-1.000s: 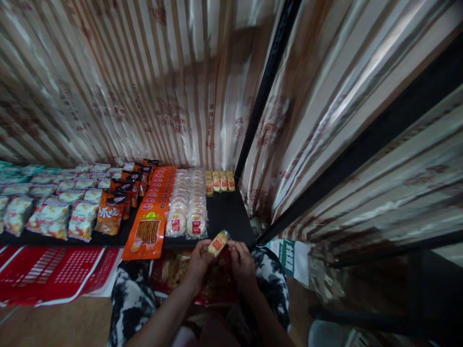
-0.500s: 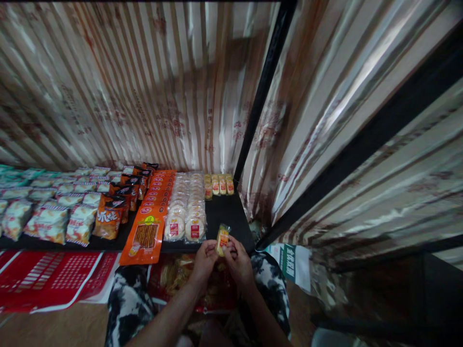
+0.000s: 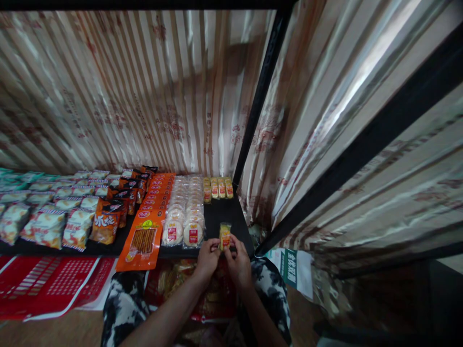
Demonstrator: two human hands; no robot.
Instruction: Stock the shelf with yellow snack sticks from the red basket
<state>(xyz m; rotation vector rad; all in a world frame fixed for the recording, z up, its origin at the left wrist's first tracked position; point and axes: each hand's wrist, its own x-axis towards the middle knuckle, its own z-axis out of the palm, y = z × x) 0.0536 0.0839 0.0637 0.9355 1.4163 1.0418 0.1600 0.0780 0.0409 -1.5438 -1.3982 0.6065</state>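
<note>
Between my two hands is a small snack packet (image 3: 225, 235), yellow with an orange-red label, held upright above the shelf's front edge. My right hand (image 3: 238, 265) pinches its lower right part, thumb on the front. At its lower left edge, the closed fingers of my left hand (image 3: 209, 259) grip it too. Similar yellow packets (image 3: 218, 188) stand in short rows at the shelf's back right corner. Just left of my hands are two rows of clear-wrapped round crackers (image 3: 193, 233) with red labels.
Orange stick-snack bags (image 3: 142, 239), orange-black bags (image 3: 104, 221) and white snack bags (image 3: 45, 226) line the black shelf (image 3: 220, 211) leftward. Below sit a red basket (image 3: 68, 284) and a red bag of packets (image 3: 181, 279) between my knees. Black posts (image 3: 263, 91) and striped sheeting stand behind.
The packet has turned from tilted to nearly upright and shifted slightly right. My left fingers have moved a little right along with it. The view has tipped slightly upward.
</note>
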